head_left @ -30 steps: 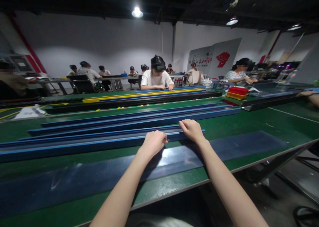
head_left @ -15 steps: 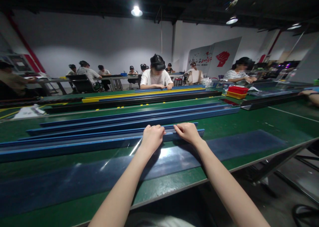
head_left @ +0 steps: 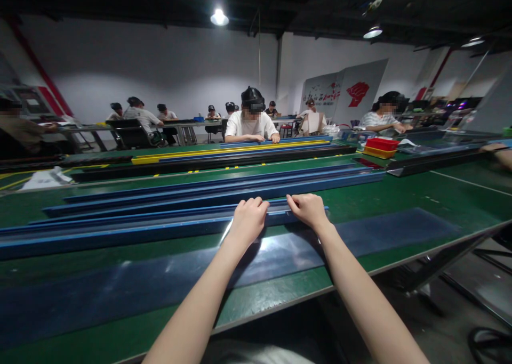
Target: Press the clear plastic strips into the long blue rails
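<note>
A long blue channel [head_left: 156, 229] lies across the table in front of me, its right end beside my hands. My left hand [head_left: 250, 218] is closed over it, fingers curled across the far rim and thumb on the inner side. Just to the right, my right hand [head_left: 309, 210] is closed the same way close to the channel's end. Both sets of fingertips are partly hidden, with a short stretch of channel showing between them. Under my forearms a long, clear bluish plastic strip [head_left: 160, 268] lies flat, reflecting the lamp light.
More blue channels [head_left: 224, 192] lie parallel beyond mine on the green table [head_left: 420, 196]. Farther back are a yellow profile [head_left: 192, 155] and black profiles [head_left: 208, 163]. Red and yellow bins [head_left: 380, 147] stand at right. A co-worker [head_left: 251, 124] sits opposite; others sit around.
Both my hands have slid slightly to the right along the blue channel, still closed. The plastic strip and the other channels have stayed in place.
</note>
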Action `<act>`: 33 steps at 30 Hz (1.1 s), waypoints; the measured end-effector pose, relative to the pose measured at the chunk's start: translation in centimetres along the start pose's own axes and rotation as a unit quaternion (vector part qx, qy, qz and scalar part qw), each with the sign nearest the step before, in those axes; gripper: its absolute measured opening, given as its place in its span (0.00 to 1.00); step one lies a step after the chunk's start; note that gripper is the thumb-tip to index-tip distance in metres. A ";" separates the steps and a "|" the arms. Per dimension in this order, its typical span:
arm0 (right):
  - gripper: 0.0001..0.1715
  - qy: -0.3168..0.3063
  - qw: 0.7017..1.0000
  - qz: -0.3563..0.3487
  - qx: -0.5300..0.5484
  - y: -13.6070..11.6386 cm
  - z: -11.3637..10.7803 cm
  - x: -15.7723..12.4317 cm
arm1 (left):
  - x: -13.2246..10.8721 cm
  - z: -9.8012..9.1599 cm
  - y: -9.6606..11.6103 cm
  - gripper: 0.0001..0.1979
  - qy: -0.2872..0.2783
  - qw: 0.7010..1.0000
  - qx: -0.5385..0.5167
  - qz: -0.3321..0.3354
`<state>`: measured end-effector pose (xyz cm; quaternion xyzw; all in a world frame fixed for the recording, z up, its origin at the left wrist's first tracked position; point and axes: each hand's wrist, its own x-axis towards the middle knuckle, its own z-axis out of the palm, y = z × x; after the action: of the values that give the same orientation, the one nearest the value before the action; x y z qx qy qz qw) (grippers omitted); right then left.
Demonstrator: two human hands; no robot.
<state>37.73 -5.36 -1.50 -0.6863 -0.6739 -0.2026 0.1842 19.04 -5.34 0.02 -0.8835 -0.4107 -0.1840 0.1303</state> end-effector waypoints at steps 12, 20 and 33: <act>0.28 0.008 0.995 0.092 -0.025 1.8 -0.2 0.1 | 0.0 0.1 -0.1 0.12 -0.021 1.000 -0.017 -0.015; 0.28 0.038 0.988 0.148 -0.022 2.6 -0.3 0.1 | -0.1 -0.8 0.2 0.22 0.021 0.996 -0.063 0.052; 0.27 0.101 0.980 0.172 -0.024 3.3 0.0 0.1 | -0.5 0.6 0.5 0.26 0.004 0.989 -0.067 0.129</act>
<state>40.98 -5.41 -1.38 -0.7721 -0.5185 -0.2525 0.2671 19.21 -5.74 -0.82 -0.9352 -0.2793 -0.1956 0.0953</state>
